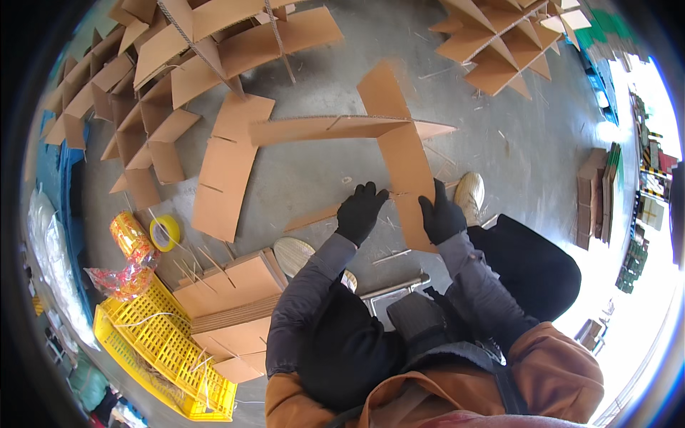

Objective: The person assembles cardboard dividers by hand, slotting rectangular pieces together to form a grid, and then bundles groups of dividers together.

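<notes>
Both my hands wear black gloves. My left hand (362,214) is closed over a low cardboard strip (312,217) whose far-left end shows past the wrist side. The thumb points at the edge of a long slotted cardboard strip (408,167). My right hand (444,214) grips that long strip near its lower end, thumb on its face and forefinger along its right edge. A third cardboard strip (328,130) stands crosswise through the long one farther from me, reaching left. What the left fingers cover is hidden.
Assembled cardboard dividers (160,121) stand at far left, with another divider (499,43) at far right. A loose slotted strip (232,171) lies left. Near it are a cardboard stack (235,299), yellow crate (153,335) and yellow tape roll (165,233). My shoes flank the work.
</notes>
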A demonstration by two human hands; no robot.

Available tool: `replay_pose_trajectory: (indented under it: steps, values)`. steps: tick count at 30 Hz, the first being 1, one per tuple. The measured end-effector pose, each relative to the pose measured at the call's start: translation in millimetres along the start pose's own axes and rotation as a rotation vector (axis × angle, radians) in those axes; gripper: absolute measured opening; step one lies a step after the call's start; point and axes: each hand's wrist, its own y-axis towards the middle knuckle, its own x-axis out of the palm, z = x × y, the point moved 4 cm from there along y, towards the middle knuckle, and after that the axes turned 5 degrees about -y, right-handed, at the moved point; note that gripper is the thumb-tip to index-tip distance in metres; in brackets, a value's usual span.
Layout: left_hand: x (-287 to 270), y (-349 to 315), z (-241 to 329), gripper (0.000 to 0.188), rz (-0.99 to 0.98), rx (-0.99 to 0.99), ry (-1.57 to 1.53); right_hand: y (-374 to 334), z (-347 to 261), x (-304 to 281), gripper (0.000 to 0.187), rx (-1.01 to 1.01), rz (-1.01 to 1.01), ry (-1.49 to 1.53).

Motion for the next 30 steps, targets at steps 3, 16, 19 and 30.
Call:
replay_pose_trajectory:
  steps: [3,16,19,30]
  values:
    - [-18.5,14.3,-18.6,0.022,0.077,0.060,0.048,15.8,-3.8,4.9,0.049,-0.083,0.066,0.008]
    - [-24.7,11.6,-3.8,0.015,-0.123,-0.014,-0.350,25.3,23.8,129.8,0.087,-0.029,-0.177,-0.054]
    - [-78.0,-27.4,-101.1,0.065,0.664,-0.009,-0.198,33.9,58.6,108.9,0.082,-0.055,-0.041,-0.047]
    - [-80.3,-125.5,-261.8,0.124,0.239,-0.649,0.750,25.0,75.2,73.4,0.042,0.166,0.103,0.067]
